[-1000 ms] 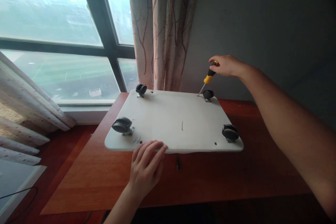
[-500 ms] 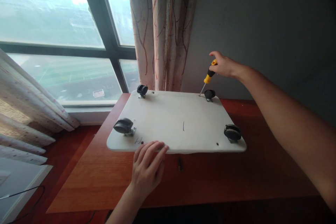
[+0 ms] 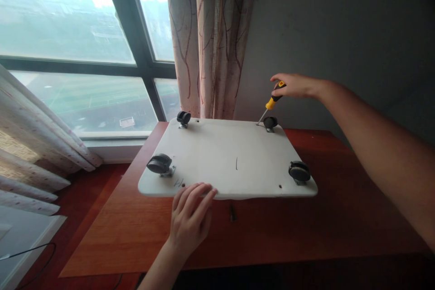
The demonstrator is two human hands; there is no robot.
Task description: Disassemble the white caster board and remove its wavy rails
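A white board (image 3: pixel 210 154) with rounded corners lies on the table, black casters at its corners facing up. At its far right corner my right hand (image 3: pixel 294 86) is closed round the handle of a yellow and black screwdriver (image 3: pixel 270 102). The tilted shaft meets a hole in the board, just left of the far right caster (image 3: pixel 270 123). My left hand (image 3: pixel 190 210) grips the near edge, fingers over the top; what lies under the edge is hidden. Close to those fingers are a dark hole (image 3: pixel 183 185) and pen marks.
Under the board stands a reddish-brown wooden table (image 3: pixel 136 235). A small dark object (image 3: pixel 232 212) shows on it just before the board's near edge. Behind are a patterned curtain (image 3: pixel 217 45), a grey wall (image 3: pixel 322 31) and, at left, a window (image 3: pixel 68 99).
My right hand and the screwdriver handle have dropped slightly, and the screwdriver leans a little more to the right. My left hand stays on the board's near edge.
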